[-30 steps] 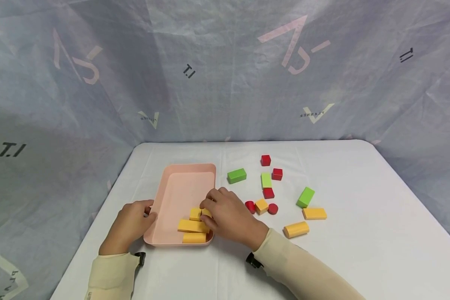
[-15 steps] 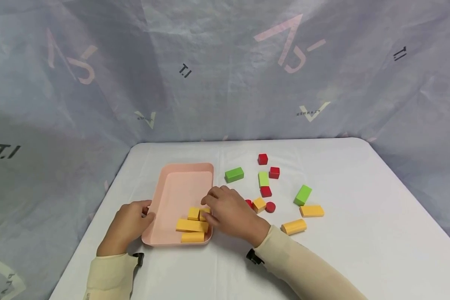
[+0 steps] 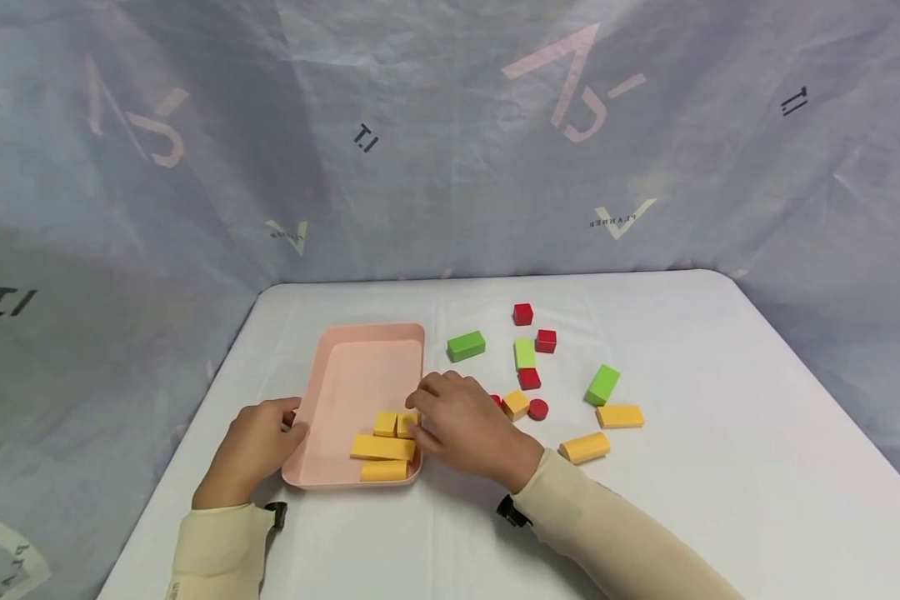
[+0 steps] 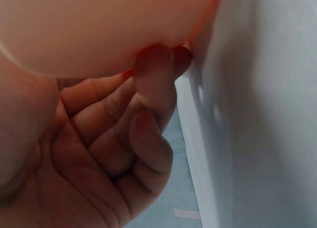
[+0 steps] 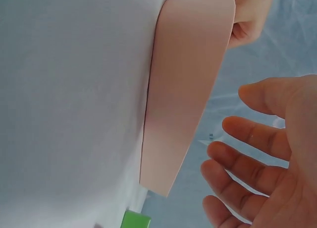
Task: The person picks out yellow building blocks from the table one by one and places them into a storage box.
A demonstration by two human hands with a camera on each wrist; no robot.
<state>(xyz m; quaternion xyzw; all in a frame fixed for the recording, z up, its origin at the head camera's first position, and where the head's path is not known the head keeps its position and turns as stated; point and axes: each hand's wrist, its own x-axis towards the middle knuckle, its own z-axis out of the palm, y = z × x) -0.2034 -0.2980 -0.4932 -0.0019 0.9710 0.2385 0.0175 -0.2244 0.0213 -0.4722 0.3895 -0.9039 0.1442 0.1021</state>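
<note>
At the pink tray (image 3: 367, 375), left hand (image 3: 251, 450) (seemingly) grips it.

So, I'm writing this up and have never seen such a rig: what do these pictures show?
No machine: a person works with two bare hands. The wide pictures are from a camera on the head; the two close ones are from one on each wrist. The left hand grips a pink tray with yellow blocks in it. The right hand, near the tray's opposite side, holds nothing, its fingers apart. Red blocks, green blocks and more yellow blocks lie on the white table.
</note>
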